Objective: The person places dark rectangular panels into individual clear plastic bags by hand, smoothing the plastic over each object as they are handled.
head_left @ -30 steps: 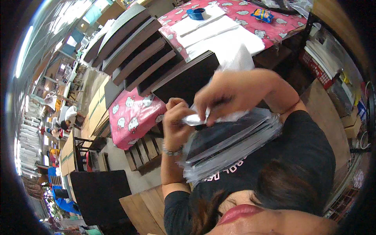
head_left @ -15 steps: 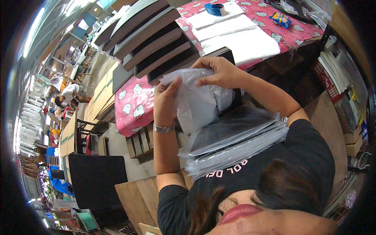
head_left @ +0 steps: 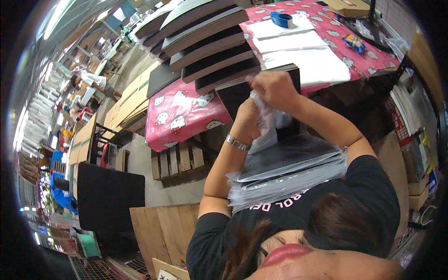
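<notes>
A long table (head_left: 161, 135), draped in pink cloth with a cartoon print, runs across the upper middle. On it, tall rows of black slabs (head_left: 212, 60) are stacked, their edges facing the wearer; no plastic shows over those nearest. Beside them lie three flat batches of white sheets (head_left: 305, 65), perhaps folded bags.

Close to the wearer's chest is a thick pile of clear plastic sleeves (head_left: 289, 179), layered edge over edge. Darkness shows through the top one, but whether from contents or from what is behind cannot be told.

Judging by this, the work seems partway along: one bag is in hand, bunched and apparently unfilled, while the sleeve pile and white batches look like plenty left over. How many pieces are finished cannot be told.

That one bag (head_left: 266, 133), thin and whitish, hangs crumpled between the hands, above the pile's far edge and in front of the nearest slab. The left hand (head_left: 246, 119) is closed around its gathered side. The right hand (head_left: 278, 92) is curled at its top, fingers blurred; whether they pinch it cannot be told.

Smallest are a blue tape roll (head_left: 281, 19) on the sheets and a blue-and-orange packet (head_left: 354, 43) on the cloth.
</notes>
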Tool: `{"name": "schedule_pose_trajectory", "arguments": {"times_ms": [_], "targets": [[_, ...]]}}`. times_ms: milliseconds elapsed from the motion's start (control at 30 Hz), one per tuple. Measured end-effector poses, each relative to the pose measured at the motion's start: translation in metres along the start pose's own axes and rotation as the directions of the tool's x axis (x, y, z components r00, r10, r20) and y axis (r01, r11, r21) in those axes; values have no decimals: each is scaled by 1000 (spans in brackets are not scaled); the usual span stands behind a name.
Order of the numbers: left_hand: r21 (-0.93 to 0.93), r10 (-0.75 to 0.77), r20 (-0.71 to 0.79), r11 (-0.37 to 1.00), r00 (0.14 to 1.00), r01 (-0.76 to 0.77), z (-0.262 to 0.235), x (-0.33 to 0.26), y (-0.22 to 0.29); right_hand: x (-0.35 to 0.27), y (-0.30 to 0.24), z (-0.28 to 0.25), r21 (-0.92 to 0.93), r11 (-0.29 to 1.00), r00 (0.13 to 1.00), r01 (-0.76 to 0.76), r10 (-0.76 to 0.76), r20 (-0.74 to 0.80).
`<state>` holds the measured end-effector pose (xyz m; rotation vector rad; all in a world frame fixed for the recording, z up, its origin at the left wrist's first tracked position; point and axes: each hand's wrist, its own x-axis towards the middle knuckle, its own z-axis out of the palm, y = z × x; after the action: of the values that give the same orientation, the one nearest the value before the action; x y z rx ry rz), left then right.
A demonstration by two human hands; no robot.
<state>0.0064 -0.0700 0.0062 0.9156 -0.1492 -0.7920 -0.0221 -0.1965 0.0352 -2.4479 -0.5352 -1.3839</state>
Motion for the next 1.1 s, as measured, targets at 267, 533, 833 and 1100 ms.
{"name": "schedule_pose_trajectory", "arguments": {"times_ms": [267, 533, 833, 1100], "targets": [[24, 66, 4, 997, 998, -66, 8, -18, 31, -7, 12, 0, 204, 977, 997, -69, 62, 42], [434, 547, 204, 693, 812, -576, 13, -29, 22, -7, 27, -29, 716, 540, 896, -442, 237, 375], [274, 464, 79, 841, 883, -466, 15, -14, 14, -14, 27, -41, 707, 530, 869, -469, 420, 262], [302, 565, -24, 791, 825, -532, 15, -4, 18, -11, 41, -33, 461, 668, 812, -583, 463, 356]]}}
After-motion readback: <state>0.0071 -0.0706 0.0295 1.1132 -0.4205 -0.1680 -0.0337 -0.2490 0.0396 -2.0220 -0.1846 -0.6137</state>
